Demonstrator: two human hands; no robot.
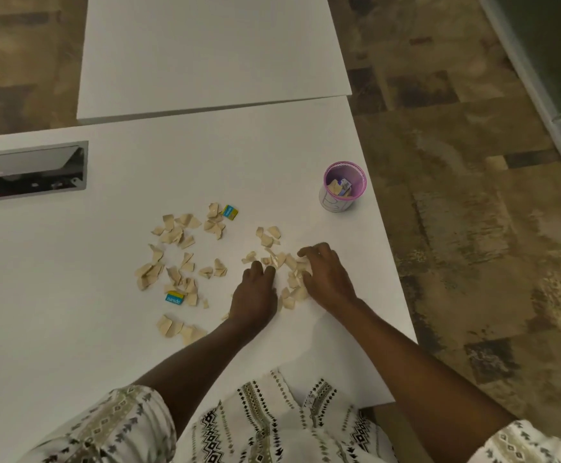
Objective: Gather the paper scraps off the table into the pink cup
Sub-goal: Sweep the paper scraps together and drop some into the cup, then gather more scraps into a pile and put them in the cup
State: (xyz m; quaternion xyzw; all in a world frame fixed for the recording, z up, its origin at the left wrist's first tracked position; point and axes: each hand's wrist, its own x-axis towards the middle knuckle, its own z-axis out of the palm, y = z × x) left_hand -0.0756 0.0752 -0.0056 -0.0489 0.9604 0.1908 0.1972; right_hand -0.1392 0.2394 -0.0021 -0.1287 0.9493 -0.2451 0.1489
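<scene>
1. A white table (72, 295) fills most of the view, with a second white tabletop (212, 51) beyond it.
2. A metal-framed cable opening (28, 170) sits in the table at far left.
3. The left hand (254, 297) rests palm down, fingers loosely curled onto scraps, clasping nothing visible.
4. The right hand (327, 277) lies just beside it, fingers spread and cupped over scraps; whether it grips any is unclear.
5. The pink cup (344, 192) stands upright near the table's right edge, some pieces inside.
6. Beige paper scraps (175, 259) lie scattered left of and between the hands.
7. Two blue-and-yellow scraps (230, 212) lie among them.
</scene>
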